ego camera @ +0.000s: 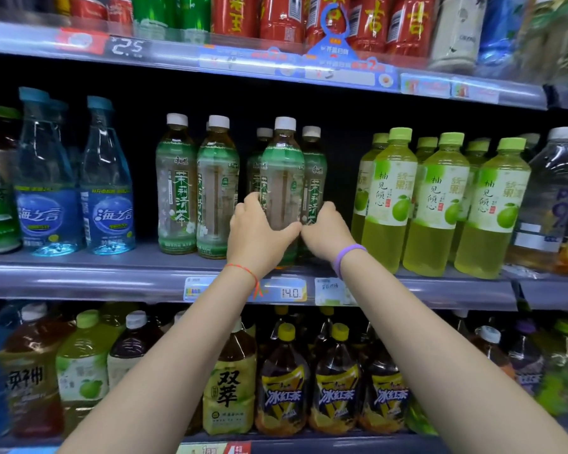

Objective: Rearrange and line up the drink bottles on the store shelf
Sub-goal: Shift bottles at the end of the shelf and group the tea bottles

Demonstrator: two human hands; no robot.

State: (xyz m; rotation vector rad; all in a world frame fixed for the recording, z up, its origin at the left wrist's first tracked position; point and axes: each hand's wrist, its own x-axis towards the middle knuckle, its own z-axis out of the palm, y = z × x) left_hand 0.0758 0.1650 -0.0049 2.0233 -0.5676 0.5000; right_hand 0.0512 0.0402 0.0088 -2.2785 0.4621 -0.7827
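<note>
On the middle shelf (112,280) stand several green-labelled jasmine tea bottles with white caps. My left hand (258,235) grips the front centre tea bottle (282,172) low on its body, thumb across its front. My right hand (327,232) grips the tea bottle just to its right (315,172), fingers curled round its lower part. Another tea bottle (259,152) stands behind them. Two more tea bottles (176,185) (217,188) stand side by side to the left, apart from the held ones by a small gap.
Yellow-green pomelo drink bottles (391,204) crowd the shelf right of my hands. Two blue water bottles (105,188) stand at the left with a gap beside them. Large tea bottles (282,385) fill the lower shelf; red cans (276,18) line the top shelf.
</note>
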